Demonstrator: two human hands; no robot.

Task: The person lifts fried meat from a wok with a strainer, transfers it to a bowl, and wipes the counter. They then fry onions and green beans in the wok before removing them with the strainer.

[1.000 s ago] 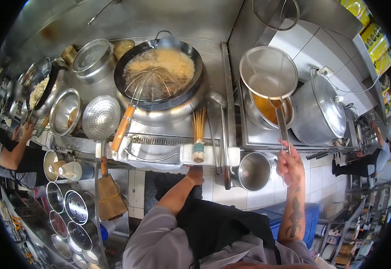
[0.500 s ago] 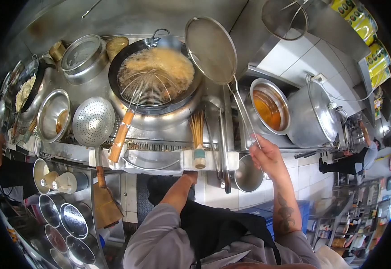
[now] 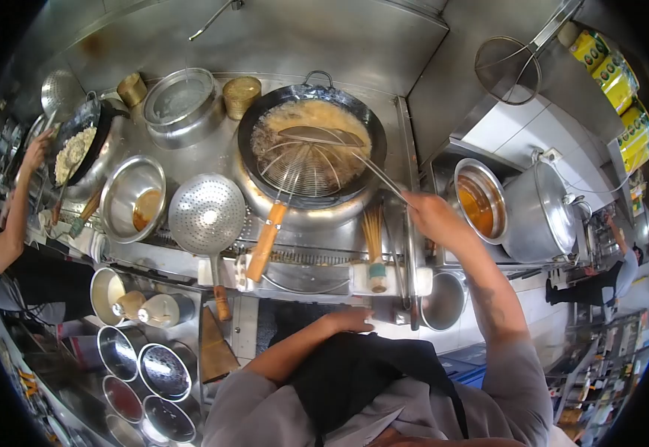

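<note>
My right hand [image 3: 434, 217] is closed around the long metal handle of a fine-mesh skimmer [image 3: 317, 135]. The skimmer's head appears nearly edge-on over the bubbling oil in the black wok [image 3: 245, 134]. A wire spider strainer [image 3: 303, 165] with a wooden handle rests in the wok, its handle over the near rim. Low at the counter's front edge is my left hand [image 3: 352, 319], its fingers mostly hidden. Just beyond it, a bundled bamboo brush [image 3: 374, 246] stands beside long metal tools.
A perforated ladle [image 3: 206, 214] and a steel bowl [image 3: 132, 200] lie left of the wok. To its right stand a bowl of amber liquid [image 3: 476, 205] and a large lidded pot [image 3: 539, 216]. At far left another person's hand [image 3: 37, 151] works near a second wok [image 3: 102, 141].
My right hand has swung the skimmer from raised beside the wok to over the oil. The view has shifted left. At far left, the other person's arm now reaches up with a perforated ladle.
</note>
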